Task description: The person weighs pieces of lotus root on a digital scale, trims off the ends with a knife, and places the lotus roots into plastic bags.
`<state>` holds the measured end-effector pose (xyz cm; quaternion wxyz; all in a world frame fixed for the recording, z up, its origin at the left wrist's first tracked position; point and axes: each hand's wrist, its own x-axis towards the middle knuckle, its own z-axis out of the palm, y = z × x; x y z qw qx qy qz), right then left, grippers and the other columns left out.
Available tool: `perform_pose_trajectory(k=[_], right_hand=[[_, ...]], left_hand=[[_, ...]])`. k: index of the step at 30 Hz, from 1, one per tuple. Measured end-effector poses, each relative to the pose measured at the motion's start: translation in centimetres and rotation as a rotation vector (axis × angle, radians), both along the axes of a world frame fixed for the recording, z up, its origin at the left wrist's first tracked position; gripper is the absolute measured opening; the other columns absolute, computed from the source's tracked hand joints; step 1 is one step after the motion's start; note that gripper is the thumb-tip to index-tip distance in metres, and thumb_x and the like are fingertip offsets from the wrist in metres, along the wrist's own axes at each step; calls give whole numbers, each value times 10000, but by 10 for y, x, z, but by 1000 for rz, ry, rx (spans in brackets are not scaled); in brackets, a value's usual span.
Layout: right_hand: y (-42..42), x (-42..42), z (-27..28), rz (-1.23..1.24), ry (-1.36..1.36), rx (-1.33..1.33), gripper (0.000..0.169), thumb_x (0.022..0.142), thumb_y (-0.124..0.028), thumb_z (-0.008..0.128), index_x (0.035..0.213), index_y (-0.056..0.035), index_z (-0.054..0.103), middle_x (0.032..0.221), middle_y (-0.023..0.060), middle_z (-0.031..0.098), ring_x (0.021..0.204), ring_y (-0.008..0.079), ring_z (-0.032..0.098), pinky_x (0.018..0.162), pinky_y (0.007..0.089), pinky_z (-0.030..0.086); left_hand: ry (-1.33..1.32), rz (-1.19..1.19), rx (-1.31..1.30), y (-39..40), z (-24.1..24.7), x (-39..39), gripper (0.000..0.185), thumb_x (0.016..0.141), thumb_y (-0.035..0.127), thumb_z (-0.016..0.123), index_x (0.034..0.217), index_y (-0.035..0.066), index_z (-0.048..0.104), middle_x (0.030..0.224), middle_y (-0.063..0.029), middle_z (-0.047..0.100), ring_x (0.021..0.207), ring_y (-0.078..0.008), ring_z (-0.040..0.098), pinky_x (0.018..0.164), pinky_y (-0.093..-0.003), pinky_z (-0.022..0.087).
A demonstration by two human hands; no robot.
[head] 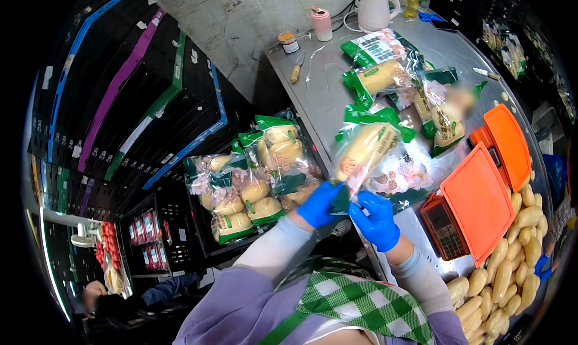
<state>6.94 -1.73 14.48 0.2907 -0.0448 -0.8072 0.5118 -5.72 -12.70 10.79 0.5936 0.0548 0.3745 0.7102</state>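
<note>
My left hand (319, 205) and my right hand (375, 219), both in blue gloves, grip the near end of a clear printed plastic bag (354, 182). One peeled lotus root section (368, 150) lies inside it, slanting away from me. The bag's green far end rests over the steel table (300, 112). Beneath and to the right of it spreads a flat printed bag (402, 173) with flower pictures. Farther back lie filled lotus root bags (379, 77), with another filled bag (447, 123) to their right.
Left of the table, a black crate (203, 236) holds several filled bags (266, 182). To my right are two scales with orange pans (478, 205) (508, 146) and a pile of loose lotus roots (503, 272). Knives (295, 72) (487, 74) and a kettle (375, 11) lie farther back.
</note>
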Motion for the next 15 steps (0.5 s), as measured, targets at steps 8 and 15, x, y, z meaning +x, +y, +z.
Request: perform_pose_trajectory(k=[8,15], right_hand=[[-3,18,-36,149,-234,-255,197,827,-101,614,1008,-26,623,888,122,646,751,209,632,662,292,489],[-2,43,-72,51,-324,-607,176,851,-91,588,998,0,621,845,100,639,757,127,597,679,266,474]], left_hand=[[447,413,-378,-111,-26,-82,249,889,198,545,1091,56,573,953,-65,632,845,-163,620,685,-291,513],[675,193,-792,-208,-88,-142,334,880,304,557,1095,49,579,952,-91,637,903,-184,622,751,-326,495]])
